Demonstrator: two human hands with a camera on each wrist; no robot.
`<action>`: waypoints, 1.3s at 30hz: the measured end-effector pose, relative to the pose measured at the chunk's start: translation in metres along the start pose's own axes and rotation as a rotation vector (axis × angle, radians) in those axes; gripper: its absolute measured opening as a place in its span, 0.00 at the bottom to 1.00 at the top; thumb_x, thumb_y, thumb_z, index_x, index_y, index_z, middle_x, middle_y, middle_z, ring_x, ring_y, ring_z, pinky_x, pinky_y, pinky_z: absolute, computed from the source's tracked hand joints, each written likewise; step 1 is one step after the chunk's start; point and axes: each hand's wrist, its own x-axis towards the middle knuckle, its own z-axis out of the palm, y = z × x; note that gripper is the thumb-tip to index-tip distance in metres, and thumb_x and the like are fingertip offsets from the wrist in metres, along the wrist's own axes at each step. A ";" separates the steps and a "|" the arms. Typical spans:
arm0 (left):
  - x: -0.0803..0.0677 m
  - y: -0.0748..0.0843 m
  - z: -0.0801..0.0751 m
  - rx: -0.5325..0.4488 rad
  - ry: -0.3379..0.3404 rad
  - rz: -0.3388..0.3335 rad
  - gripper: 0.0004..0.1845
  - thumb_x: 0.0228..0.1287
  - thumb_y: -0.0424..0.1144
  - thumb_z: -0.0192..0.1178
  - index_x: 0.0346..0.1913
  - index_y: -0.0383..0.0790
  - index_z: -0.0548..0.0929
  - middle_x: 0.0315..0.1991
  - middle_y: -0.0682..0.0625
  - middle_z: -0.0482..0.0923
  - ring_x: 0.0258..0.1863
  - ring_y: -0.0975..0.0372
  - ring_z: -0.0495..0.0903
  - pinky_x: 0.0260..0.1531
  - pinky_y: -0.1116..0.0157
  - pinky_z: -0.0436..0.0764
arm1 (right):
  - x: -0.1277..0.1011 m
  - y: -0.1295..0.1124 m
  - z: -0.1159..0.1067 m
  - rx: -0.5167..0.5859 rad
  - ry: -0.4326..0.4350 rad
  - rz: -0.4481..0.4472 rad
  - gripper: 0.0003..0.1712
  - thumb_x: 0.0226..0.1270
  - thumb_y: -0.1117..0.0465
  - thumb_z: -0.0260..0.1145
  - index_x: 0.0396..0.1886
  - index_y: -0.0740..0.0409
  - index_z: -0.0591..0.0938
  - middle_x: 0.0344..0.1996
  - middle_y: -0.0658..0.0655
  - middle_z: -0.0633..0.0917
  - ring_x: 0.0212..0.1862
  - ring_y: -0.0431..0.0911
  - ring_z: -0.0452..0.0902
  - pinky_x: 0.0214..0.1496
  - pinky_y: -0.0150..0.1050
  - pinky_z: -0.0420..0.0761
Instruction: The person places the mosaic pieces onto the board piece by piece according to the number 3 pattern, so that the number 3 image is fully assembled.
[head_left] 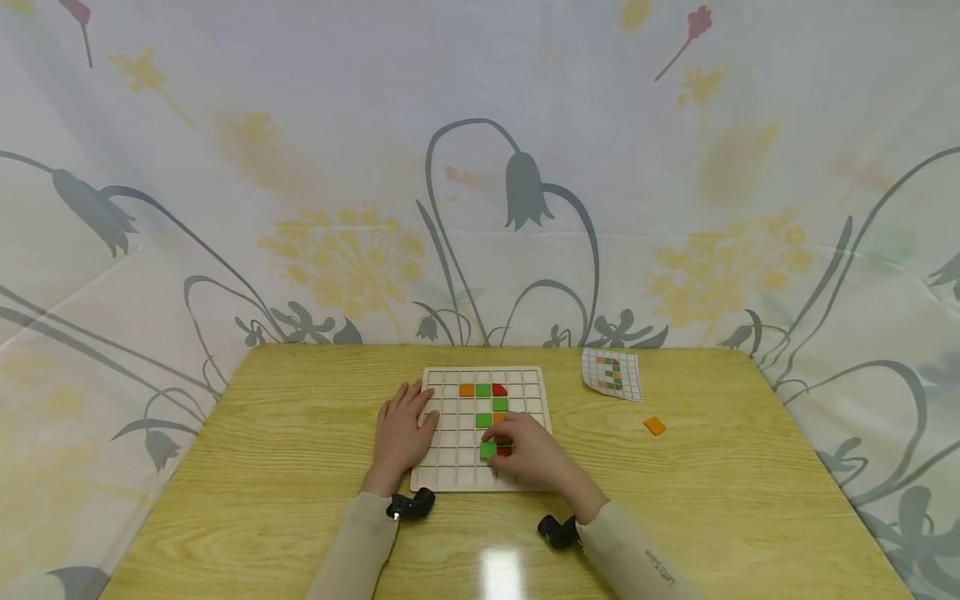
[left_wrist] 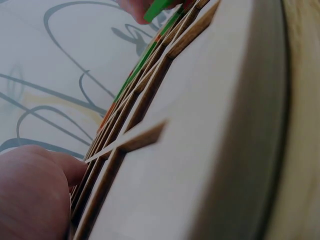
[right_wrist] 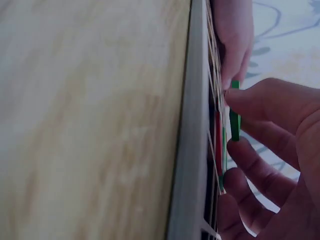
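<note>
A pale wooden grid board point(head_left: 450, 479) lies on the table, edged by raised dividers. My right hand point(head_left: 536, 454) pinches a green square tile point(head_left: 488, 450) between thumb and fingers over the lower middle cells; the right wrist view shows this green tile point(right_wrist: 235, 115) edge-on, raised off the board. Beside it, a red tile point(head_left: 505, 451) sits partly covered by the fingers. Farther up are an orange tile point(head_left: 467, 390), several green tiles point(head_left: 483, 390) and a round-cornered red tile point(head_left: 499, 390). My left hand point(head_left: 401, 435) rests on the board's left edge, fingers extended.
Right of the board, a printed sheet point(head_left: 613, 375) with a coloured grid pattern lies near the table's back edge. A loose orange tile point(head_left: 655, 426) is on the wood in front of it. A flower-patterned curtain point(head_left: 480, 250) hangs behind the table point(head_left: 300, 450).
</note>
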 end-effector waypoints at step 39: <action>-0.001 0.001 -0.002 -0.020 -0.010 -0.003 0.24 0.74 0.44 0.55 0.69 0.39 0.75 0.74 0.43 0.62 0.76 0.47 0.53 0.71 0.41 0.50 | 0.000 -0.009 0.003 0.051 -0.033 0.029 0.07 0.65 0.64 0.70 0.42 0.56 0.86 0.29 0.48 0.73 0.33 0.42 0.63 0.45 0.44 0.59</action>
